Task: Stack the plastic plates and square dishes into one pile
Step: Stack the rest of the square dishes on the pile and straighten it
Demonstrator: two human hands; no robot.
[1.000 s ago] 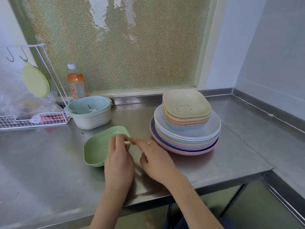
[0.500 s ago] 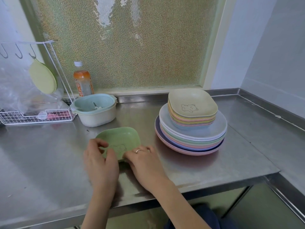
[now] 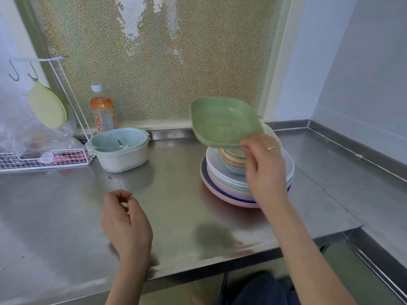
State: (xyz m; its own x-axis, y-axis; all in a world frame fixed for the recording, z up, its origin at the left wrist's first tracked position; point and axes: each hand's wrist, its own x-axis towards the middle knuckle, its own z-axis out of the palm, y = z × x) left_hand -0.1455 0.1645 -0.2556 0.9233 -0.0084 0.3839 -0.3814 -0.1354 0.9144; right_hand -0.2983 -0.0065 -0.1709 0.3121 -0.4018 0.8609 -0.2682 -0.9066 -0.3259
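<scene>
My right hand (image 3: 264, 168) pinches the near edge of a green square dish (image 3: 222, 122) and holds it tilted in the air, just above the pile. The pile has several pastel square dishes (image 3: 233, 160) on top of several round plates (image 3: 222, 179), standing right of centre on the steel counter (image 3: 171, 194). The held dish and my hand hide most of the top of the pile. My left hand (image 3: 125, 221) hovers low over the counter at the front left, fingers loosely curled, holding nothing.
A pale blue and white bowl (image 3: 120, 150) with small items inside sits at the back left. Behind it stands an orange drink bottle (image 3: 102, 111). A white wire rack (image 3: 44, 159) with a plastic bag and a hanging green disc (image 3: 47, 106) fills the far left. The counter's front edge is near my arms.
My right hand has lifted the green square dish off the counter and carried it right, up over the pile. My left hand let go of the dish and stayed low at the front left.
</scene>
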